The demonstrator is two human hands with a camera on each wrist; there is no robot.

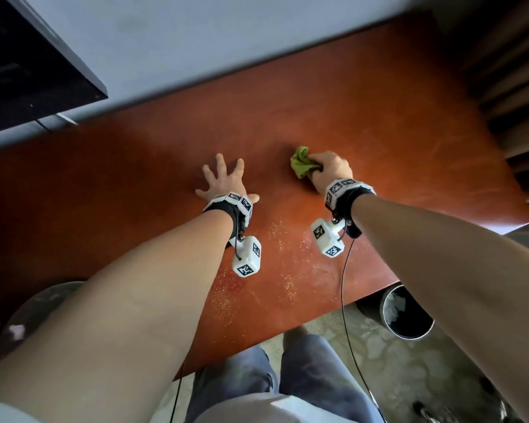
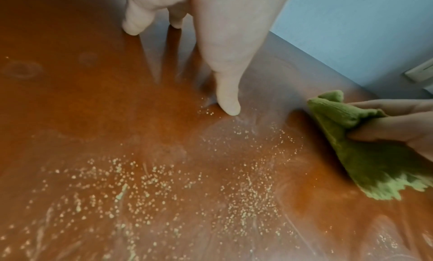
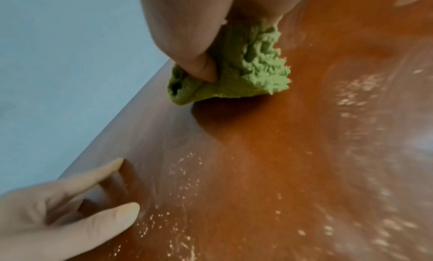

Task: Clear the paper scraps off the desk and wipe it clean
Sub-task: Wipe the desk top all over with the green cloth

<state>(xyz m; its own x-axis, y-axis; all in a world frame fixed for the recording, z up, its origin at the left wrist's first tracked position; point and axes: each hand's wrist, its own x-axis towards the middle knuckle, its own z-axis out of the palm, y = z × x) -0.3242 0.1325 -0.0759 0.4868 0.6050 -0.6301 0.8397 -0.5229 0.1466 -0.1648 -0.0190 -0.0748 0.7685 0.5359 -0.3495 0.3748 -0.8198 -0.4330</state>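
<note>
A bunched green cloth (image 1: 301, 162) lies on the reddish-brown desk (image 1: 379, 123), and my right hand (image 1: 330, 169) grips it with curled fingers. The wrist views show the cloth (image 2: 365, 153) (image 3: 246, 70) pressed to the wood near the desk's far edge. My left hand (image 1: 223, 178) rests flat on the desk to the cloth's left, fingers spread. Its fingertips (image 2: 230, 107) touch the surface. Fine pale droplets or crumbs (image 2: 164, 181) speckle the desk nearer to me. No paper scraps show on the desk.
A black bin (image 1: 408, 312) with white scraps inside stands on the floor under the desk's right front corner. A dark monitor (image 1: 28, 65) hangs at the back left. A blue wall (image 1: 196, 35) runs behind the desk. A round stool (image 1: 34, 312) sits at the left.
</note>
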